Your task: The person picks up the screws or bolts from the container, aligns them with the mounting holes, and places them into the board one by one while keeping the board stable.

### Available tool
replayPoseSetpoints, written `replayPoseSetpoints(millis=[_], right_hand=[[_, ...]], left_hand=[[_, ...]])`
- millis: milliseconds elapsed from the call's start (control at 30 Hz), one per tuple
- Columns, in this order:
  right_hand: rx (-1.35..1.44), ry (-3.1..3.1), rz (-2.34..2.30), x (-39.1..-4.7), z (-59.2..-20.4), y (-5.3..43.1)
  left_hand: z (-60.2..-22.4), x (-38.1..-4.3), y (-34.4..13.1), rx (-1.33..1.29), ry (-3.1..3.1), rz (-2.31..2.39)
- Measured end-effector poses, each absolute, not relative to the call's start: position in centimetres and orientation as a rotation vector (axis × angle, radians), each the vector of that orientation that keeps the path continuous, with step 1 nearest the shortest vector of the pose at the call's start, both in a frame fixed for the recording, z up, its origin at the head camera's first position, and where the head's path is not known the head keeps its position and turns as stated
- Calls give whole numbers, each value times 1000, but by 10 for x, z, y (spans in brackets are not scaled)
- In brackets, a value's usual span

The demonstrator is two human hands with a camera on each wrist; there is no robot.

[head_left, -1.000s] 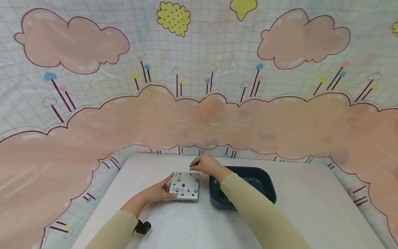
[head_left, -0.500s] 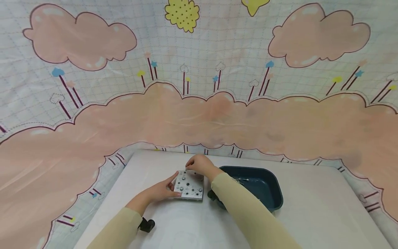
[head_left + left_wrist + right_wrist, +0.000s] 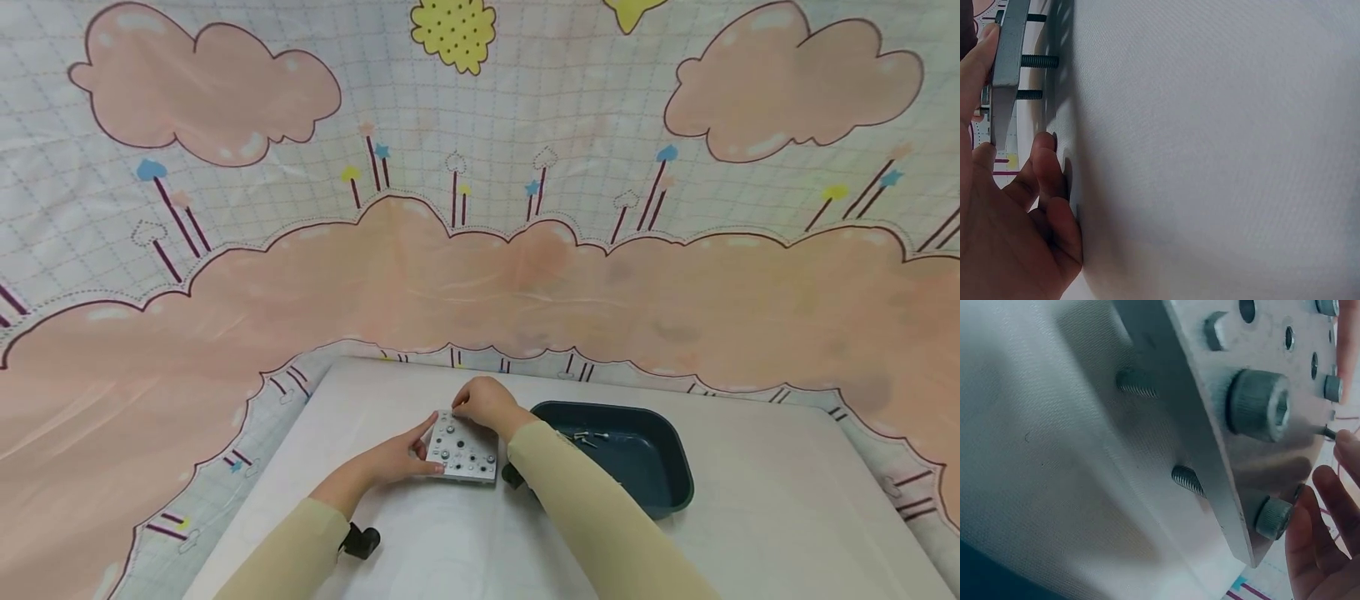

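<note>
A silver metal plate [image 3: 474, 454] with several holes and screws stands on the white table. My left hand [image 3: 390, 460] grips it by its left side, thumb at the near corner and index finger at the far one. In the left wrist view, threaded screw shanks [image 3: 1040, 61] stick out below the plate [image 3: 1005, 62]. My right hand [image 3: 486, 402] is over the plate's far edge. In the right wrist view its fingertips [image 3: 1346, 442] pinch a small screw [image 3: 1329, 432], partly hidden. Large socket-head screws [image 3: 1259, 405] sit in the plate nearby.
A dark blue tray [image 3: 652, 467] stands right of the plate, partly behind my right forearm, with several loose screws [image 3: 588, 439] in it. Black wrist cameras [image 3: 362, 542] are on both wrists. A patterned cloth [image 3: 570, 300] hangs behind the table.
My right hand has moved left along the plate's far edge and lowered onto it with the small screw. My left hand keeps its grip. The head view has shifted slightly.
</note>
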State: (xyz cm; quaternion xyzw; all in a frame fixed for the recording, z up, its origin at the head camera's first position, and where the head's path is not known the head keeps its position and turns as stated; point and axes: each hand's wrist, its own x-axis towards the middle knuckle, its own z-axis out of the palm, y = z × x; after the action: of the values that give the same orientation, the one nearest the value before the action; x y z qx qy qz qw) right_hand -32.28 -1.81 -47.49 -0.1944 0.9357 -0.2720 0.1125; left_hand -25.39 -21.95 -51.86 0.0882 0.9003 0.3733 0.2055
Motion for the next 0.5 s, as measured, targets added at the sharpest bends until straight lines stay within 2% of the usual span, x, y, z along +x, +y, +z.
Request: replayPoseSetpoints(millis=[500], right_hand=[[-645, 2783, -645, -321, -475, -22]], left_hand=[[-518, -255, -220, 274, 2507, 1020]])
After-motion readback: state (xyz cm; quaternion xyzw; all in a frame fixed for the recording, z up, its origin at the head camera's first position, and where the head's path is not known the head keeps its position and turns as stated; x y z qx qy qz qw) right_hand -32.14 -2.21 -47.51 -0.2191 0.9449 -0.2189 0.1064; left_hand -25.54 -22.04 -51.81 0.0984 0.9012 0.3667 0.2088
